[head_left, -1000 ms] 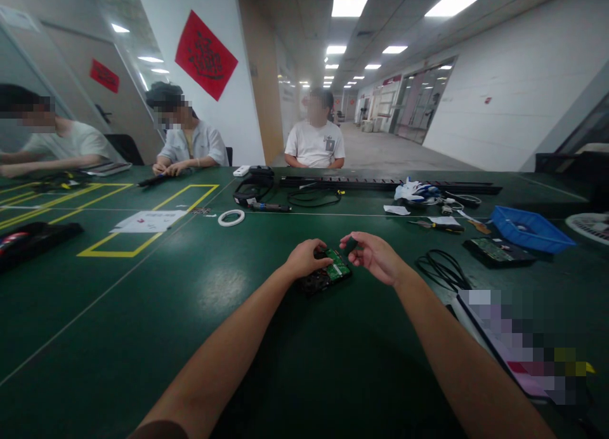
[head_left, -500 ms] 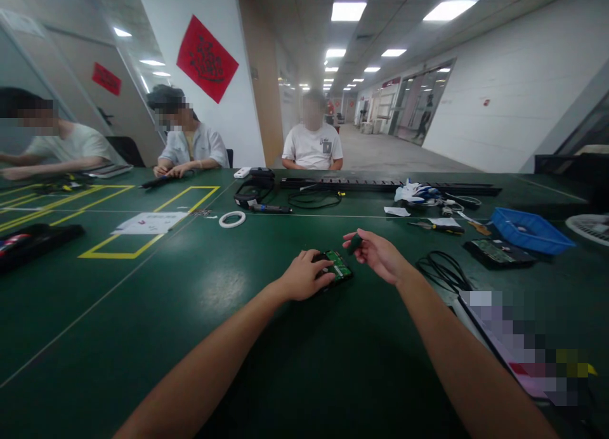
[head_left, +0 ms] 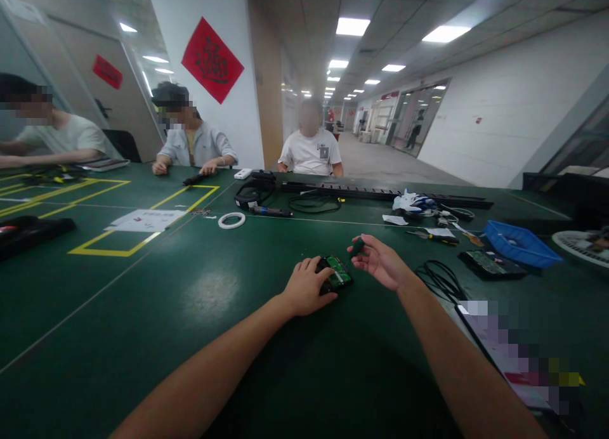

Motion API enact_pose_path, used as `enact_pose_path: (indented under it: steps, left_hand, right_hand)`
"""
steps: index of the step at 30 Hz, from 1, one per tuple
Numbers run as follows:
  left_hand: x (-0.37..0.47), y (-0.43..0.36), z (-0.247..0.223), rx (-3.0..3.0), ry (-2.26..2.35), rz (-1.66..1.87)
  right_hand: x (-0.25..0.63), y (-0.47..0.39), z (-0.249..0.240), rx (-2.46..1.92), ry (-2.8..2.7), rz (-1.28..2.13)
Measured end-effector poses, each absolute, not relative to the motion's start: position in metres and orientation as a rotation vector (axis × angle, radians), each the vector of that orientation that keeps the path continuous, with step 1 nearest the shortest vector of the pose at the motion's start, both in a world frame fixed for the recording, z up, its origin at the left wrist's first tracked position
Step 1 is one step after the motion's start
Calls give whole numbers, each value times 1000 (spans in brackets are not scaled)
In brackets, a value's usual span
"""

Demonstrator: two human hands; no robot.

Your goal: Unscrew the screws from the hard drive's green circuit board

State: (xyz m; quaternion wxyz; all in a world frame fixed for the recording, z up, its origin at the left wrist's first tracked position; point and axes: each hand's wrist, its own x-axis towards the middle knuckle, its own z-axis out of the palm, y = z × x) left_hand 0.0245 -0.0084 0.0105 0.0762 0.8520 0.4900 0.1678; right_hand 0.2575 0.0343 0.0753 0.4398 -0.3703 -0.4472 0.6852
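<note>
Head view: the left hand lies over the green circuit-board unit, fingers spread and touching it; whether they grip cannot be told. The unit sits under these fingers on the worktop. The right hand pinches a small dark green object between its fingers, near the unit.

On the tabletop, well in from the far edge, the circuit board lies with the left hand over its left end and the right hand, a piece between its fingers, just off its right. Along the far edge runs a rail; toward the left edge lie the ring, then the sheet. Toward the right edge come the cable coil, the second board and, behind it, the tray.
</note>
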Motion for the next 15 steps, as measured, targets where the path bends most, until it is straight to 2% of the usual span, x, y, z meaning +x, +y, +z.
enact_pose_path:
  steps: [5, 11, 15]
  left_hand:
    - [26, -8, 8, 2566, 1496, 513]
    - [28, -8, 9, 2566, 1513, 486]
    - [27, -9, 10, 2586, 1506, 491]
  right_hand:
    - [259, 33, 78, -903, -1132, 1652]
    - [267, 42, 74, -1054, -1173, 1360]
    - [263, 44, 68, -982, -1183, 1369]
